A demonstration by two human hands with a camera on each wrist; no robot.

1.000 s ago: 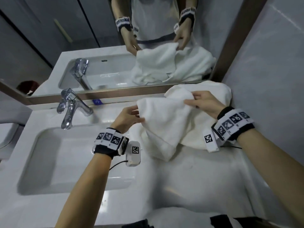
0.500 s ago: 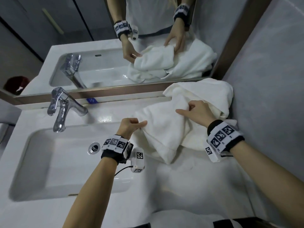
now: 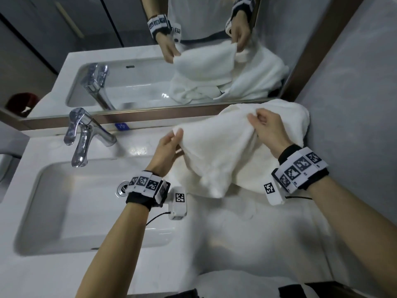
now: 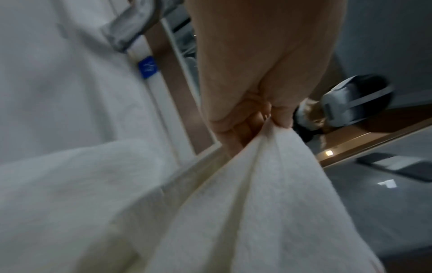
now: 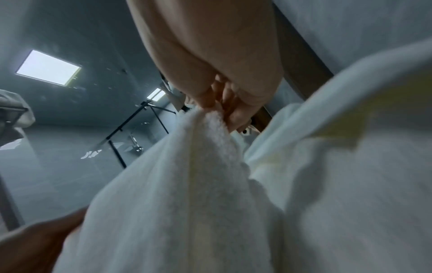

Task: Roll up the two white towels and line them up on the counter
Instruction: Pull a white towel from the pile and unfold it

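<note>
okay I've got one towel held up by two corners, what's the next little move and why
Probably lay the held towel flat on the bare counter nearer you. Left hand and right hand pinch its top edge, it hangs unrolled, and the second towel fills the corner.

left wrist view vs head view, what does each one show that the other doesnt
Only the left wrist view shows up close the left hand pinching a bunched towel edge between thumb and fingers. Only the head view shows the right hand gripping the other corner, the second towel heaped behind, the sink and its drain. Both show the held towel, the faucet, the blue sticker and the mirror.
</note>
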